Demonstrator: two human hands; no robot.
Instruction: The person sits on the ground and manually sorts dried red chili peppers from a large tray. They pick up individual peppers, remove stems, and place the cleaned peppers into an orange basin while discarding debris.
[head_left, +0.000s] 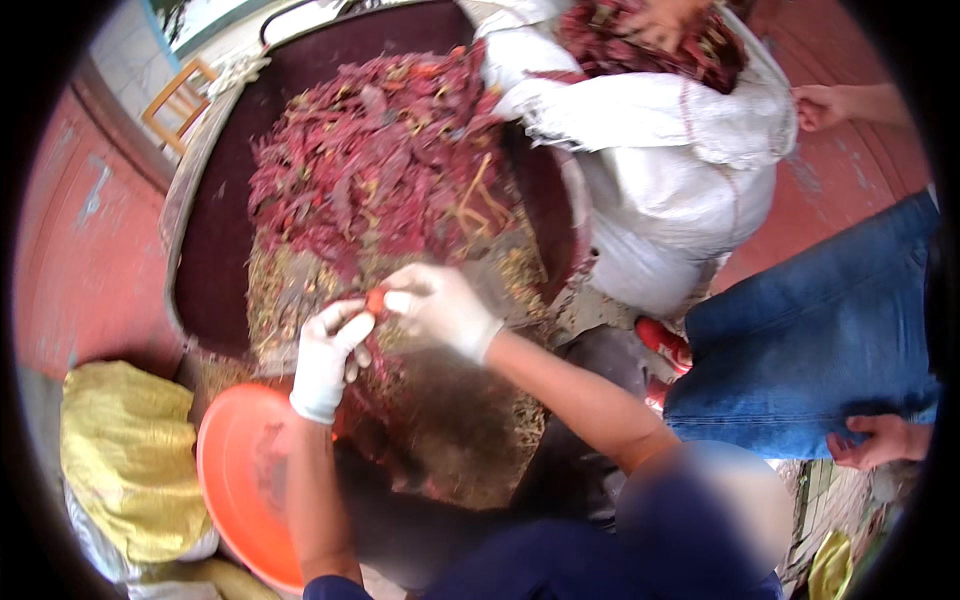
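Observation:
Both of my hands wear white gloves and meet over the near edge of a heap of dried red chili peppers (367, 157). Pinched between the thumb and fingers of my left hand (330, 352) is a small orange-red chili pepper piece (376, 301). From the other side, the fingertips of my right hand (442, 307) grip the same piece. Below the gloves lie pale seeds and bits (292, 300) on a flat board. The heap sits in a dark maroon cart tray (217, 247) with a raised rim.
A white woven sack (667, 187) stands at the right, with another person's hand (664, 26) on its dried chilies. An orange basin (240, 480) is beside my left forearm. A yellow sack (131, 457) lies farther left. A person in blue jeans (810, 330) stands close on the right.

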